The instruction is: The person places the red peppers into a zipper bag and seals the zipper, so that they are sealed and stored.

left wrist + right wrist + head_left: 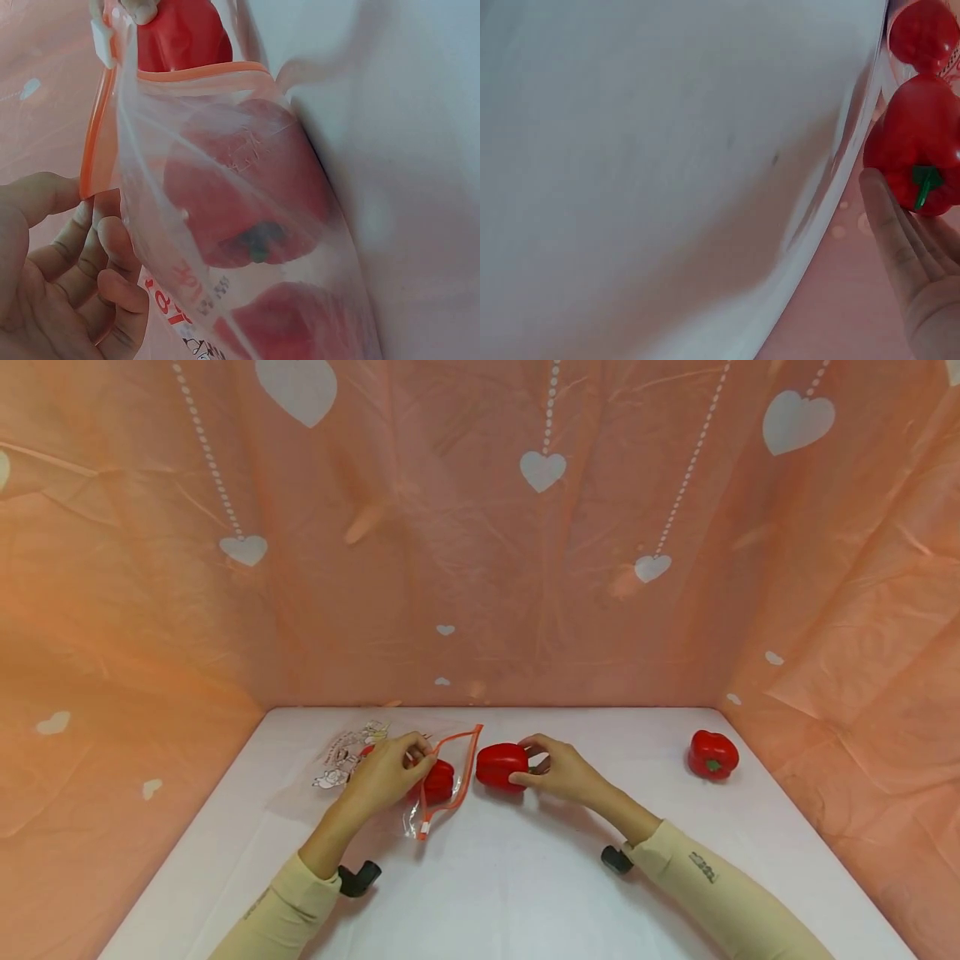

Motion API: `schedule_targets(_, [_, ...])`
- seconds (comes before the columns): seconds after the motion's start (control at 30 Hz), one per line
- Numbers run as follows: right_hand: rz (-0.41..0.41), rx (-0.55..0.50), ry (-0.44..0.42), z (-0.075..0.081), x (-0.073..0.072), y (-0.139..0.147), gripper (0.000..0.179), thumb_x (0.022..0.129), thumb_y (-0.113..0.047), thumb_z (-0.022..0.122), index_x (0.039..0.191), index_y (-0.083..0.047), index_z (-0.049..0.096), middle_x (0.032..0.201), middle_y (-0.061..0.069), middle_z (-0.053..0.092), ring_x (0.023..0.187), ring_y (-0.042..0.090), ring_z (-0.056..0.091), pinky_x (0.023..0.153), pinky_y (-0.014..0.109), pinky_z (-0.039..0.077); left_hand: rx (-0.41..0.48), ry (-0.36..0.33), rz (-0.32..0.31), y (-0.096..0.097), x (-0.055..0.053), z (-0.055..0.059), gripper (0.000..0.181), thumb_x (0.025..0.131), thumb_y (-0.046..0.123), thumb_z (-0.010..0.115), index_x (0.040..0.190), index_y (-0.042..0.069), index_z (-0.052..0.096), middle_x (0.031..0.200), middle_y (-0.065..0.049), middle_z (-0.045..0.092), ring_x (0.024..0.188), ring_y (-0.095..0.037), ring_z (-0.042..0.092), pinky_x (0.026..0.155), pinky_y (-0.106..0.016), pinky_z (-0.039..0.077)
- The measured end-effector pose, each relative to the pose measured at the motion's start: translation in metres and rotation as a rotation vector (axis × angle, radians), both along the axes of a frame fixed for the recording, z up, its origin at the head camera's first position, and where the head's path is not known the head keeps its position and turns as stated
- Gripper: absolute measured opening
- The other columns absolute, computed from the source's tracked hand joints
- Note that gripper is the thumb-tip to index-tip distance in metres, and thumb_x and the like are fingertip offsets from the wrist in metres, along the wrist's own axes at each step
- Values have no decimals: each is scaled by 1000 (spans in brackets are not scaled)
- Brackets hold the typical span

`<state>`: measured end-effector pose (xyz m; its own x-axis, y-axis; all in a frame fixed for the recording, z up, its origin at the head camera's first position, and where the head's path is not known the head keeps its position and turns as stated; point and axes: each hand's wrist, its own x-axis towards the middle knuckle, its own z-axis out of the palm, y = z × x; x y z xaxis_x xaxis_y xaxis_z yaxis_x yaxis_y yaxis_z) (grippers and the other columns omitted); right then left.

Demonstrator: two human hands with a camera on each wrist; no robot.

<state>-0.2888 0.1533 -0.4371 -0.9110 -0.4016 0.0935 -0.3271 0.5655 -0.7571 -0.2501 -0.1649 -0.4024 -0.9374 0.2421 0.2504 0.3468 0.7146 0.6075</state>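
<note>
A clear zip bag (412, 827) with an orange zip edge lies on the left of the table, its mouth spread toward the right. My left hand (390, 772) pinches the orange edge between thumb and fingers. Inside the bag, the left wrist view shows a red bell pepper (247, 195) with a green stem and another red pepper (281, 322) below it. My right hand (566, 772) grips a further red bell pepper (498, 767) from its stem end, just outside the bag's mouth. In the right wrist view this pepper (915, 127) has its green stem toward the palm.
Another red bell pepper (712, 755) sits at the far right of the white table (525, 893). An orange sheet (480, 568) with white hearts hangs behind and at both sides. Dark wrist cameras (360, 878) sit under both forearms.
</note>
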Motion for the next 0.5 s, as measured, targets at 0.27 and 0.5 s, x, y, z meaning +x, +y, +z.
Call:
schedule_targets(0.27, [37, -89, -89, -2, 7, -14, 58, 92, -25, 87, 139, -3, 61, 127, 17, 68, 82, 18, 76, 72, 34, 64, 6, 1, -2, 0, 0, -1, 10, 100, 21, 74, 101, 12, 72, 90, 5, 72, 81, -13, 64, 74, -35, 52])
schedule_targets(0.5, [13, -149, -160, -4, 12, -26, 58, 91, -21, 87, 139, -1, 60, 127, 18, 66, 78, 22, 77, 70, 38, 65, 1, -1, 0, 0, 0, 0, 10, 100, 22, 75, 102, 12, 72, 90, 4, 72, 82, -14, 65, 75, -35, 53])
